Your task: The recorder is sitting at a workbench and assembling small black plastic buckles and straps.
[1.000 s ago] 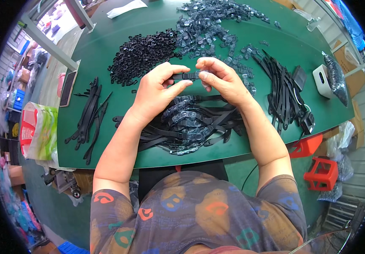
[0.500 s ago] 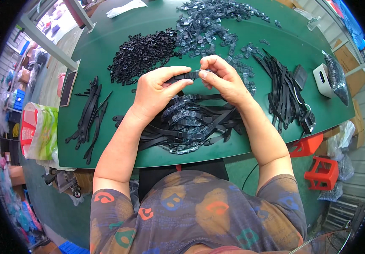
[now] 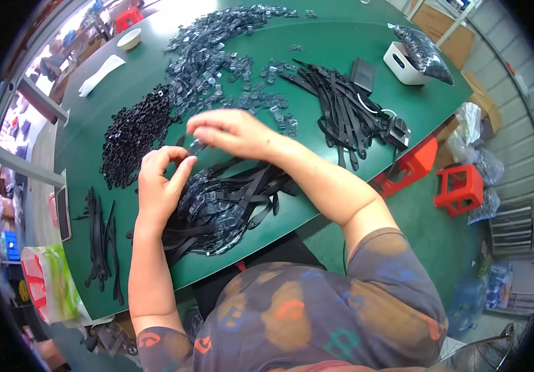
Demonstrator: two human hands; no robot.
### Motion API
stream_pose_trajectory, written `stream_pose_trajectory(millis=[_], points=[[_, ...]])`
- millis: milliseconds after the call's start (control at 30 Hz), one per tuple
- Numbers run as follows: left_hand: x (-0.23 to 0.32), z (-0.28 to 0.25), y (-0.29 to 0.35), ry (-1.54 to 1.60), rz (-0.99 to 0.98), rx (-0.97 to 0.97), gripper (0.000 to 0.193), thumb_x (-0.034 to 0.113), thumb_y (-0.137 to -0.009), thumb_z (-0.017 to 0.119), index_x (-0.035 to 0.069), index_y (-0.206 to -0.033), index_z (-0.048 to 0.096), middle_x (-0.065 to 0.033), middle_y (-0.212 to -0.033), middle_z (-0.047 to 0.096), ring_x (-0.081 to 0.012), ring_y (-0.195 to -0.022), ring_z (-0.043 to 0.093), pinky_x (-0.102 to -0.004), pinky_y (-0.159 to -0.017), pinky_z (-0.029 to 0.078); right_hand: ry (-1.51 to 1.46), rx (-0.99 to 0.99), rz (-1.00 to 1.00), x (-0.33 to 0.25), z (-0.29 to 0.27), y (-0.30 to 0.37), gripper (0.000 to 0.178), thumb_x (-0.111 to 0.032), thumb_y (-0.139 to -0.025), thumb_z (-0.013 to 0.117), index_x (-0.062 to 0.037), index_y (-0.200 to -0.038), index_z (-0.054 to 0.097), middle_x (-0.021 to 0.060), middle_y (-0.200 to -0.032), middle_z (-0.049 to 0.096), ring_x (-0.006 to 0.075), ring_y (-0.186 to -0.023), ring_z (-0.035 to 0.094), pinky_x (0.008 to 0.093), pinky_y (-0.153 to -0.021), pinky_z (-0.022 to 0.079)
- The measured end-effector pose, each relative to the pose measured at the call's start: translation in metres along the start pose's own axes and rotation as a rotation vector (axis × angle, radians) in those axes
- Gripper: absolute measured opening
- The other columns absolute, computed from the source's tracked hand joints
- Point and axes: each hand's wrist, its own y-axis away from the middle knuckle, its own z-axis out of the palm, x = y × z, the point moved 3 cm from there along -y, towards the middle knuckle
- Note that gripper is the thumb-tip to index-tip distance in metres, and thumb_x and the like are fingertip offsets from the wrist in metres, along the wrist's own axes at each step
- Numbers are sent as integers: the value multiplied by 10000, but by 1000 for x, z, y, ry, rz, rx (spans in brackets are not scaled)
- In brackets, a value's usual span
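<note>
My left hand (image 3: 160, 185) is closed in a pinch on the end of a black strap (image 3: 181, 142), most of which the fingers hide. Just to its right and above, my right hand (image 3: 233, 132) has its fingers curled, partly smeared by motion. A clear plastic buckle (image 3: 197, 147) shows under those fingers, close to the left fingertips. Below both hands lies a bundle of black straps with clear buckles (image 3: 217, 208). Beyond the left hand spreads a pile of small black plastic pieces (image 3: 132, 133); a larger heap of clear buckles (image 3: 202, 68) stretches farther back.
More black straps lie at the left (image 3: 98, 242) and right (image 3: 341, 111) of the green table (image 3: 335, 37). A white box (image 3: 403, 67) with a dark filled bag stands at the far right. Red stools (image 3: 459, 189) are beside the table; a phone (image 3: 63, 214) lies at the left edge.
My view has turned, so the table appears rotated. The hands were level, both on the black strap; now my right hand lies across above the left, fingers curled over the buckle.
</note>
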Motion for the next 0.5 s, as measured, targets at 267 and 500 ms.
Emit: stream_pose_trajectory(millis=[267,500], points=[[-13,13,-3,788,-143,33,126,-2,-990,492,10,-1106,539,-42,-969,639,-106,-908,608,-270,-865,487,1267,326,542,77,-154,31,234,-306,-855,692,-148,-1017,752,97,-1070,649,308,-1114,589,510,-917,465],[-16,11,0,798,-118,65,152,2,-995,466,22,-1130,531,-22,-957,578,-93,-868,567,-262,-819,480,1296,367,498,100,-157,33,264,-324,-838,725,-159,-1041,753,83,-1125,623,287,-1141,558,506,-945,427]])
